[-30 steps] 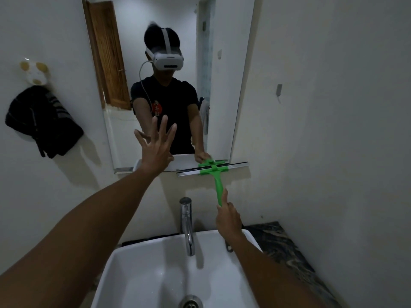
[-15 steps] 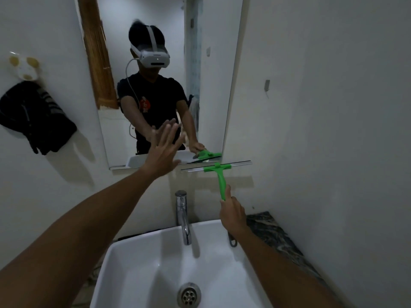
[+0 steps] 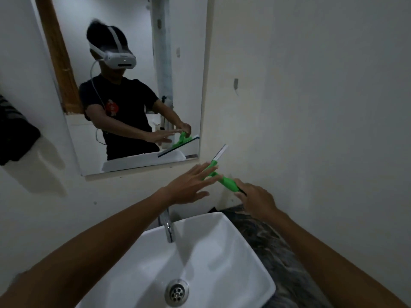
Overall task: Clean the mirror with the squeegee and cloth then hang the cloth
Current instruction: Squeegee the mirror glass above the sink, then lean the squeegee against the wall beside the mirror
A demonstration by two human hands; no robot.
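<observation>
Squeegee (image 3: 219,174) held below the mirror's (image 3: 138,85) lower right corner, off the glass.

The green handle was clasped in the right hand (image 3: 255,197), the grip closed around its lower end, with the blade tilted up and to the right against the white wall. The left hand (image 3: 189,185) was spread flat with fingers extended, its grip released, the fingertips touching or just over the green crossbar; which could not be told. A dark cloth (image 3: 15,134) was seen hanging on the wall at the far left, well apart from both hands. A white basin (image 3: 233,252) and chrome tap (image 3: 168,225) lay beneath, beside a dark marbled worktop (image 3: 273,252).
</observation>
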